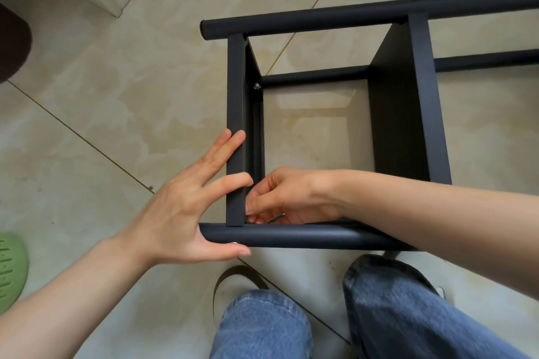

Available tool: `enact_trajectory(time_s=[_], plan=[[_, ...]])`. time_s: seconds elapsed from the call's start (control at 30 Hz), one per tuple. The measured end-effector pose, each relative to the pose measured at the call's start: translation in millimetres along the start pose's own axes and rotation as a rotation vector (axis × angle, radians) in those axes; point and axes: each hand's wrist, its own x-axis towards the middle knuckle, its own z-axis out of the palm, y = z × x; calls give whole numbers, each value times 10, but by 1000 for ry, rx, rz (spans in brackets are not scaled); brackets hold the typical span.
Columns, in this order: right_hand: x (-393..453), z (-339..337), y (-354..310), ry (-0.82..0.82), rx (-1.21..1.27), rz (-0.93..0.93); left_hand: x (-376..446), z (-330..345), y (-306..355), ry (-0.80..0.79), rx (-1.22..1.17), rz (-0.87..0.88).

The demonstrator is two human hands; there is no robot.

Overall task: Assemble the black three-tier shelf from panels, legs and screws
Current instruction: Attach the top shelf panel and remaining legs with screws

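Spread wide, the left hand (186,201) braces the shelf frame (320,125): straight fingers lie on the end panel (235,114) and the thumb presses under the near leg tube (306,237) by a screw head (233,243). At 3 o'clock of it, the right hand (280,198) reaches inside that corner, fingertips pinching something too small to identify. Lying on the tiled floor (116,96), the frame extends toward 2 o'clock, with another panel (408,114) and the far leg tube (350,17).

Two panels (235,131), four legs (291,234), two hands (186,201).
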Motion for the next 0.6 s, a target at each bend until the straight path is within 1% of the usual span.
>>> enact_trajectory(time_s=[0.17,0.3,0.47,0.6], plan=[[38,18,6,25,-8,61,5,12,6,-3,-17,-6],[66,58,12,42,-63,73,1,9,3,-2,-23,-4],[-10,-24,-34,-21,-2,106,2,8,-2,-5,-23,-9],[27,-6,-10,9,-37,103,4,9,-1,-2,-25,-5]])
